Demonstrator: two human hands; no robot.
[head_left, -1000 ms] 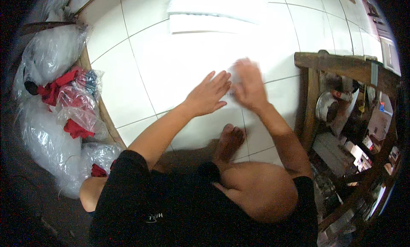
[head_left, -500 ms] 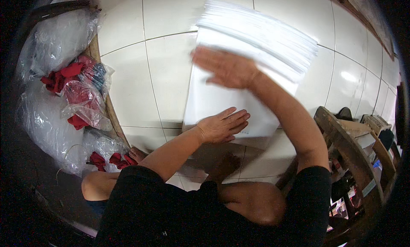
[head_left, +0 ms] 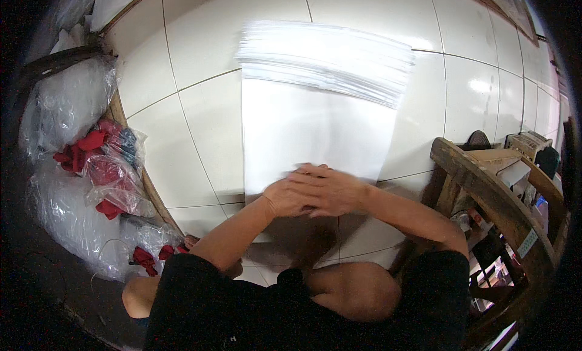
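Observation:
A fanned stack of thin white sheets or flat bags (head_left: 315, 120) lies on the tiled floor in front of me; their exact kind I cannot tell. Their edges are spread in steps at the far end, and the near part is smooth. Over the near edge, my right hand (head_left: 336, 190) lies across my left hand (head_left: 282, 197), its fingers stretched out and slightly blurred. Most of the left fingers are hidden beneath it. No held thing shows in either hand.
Clear plastic bags (head_left: 73, 211) with red cloth pieces (head_left: 91, 142) lie along a wooden edge (head_left: 154, 190) at my left. On the right stands a worn wooden frame (head_left: 479, 175) with assorted items behind it. White floor tiles (head_left: 200, 127) surround the stack.
My right hand has come back from the middle of the stack to rest over my left hand at its near edge. The whole view has shifted slightly.

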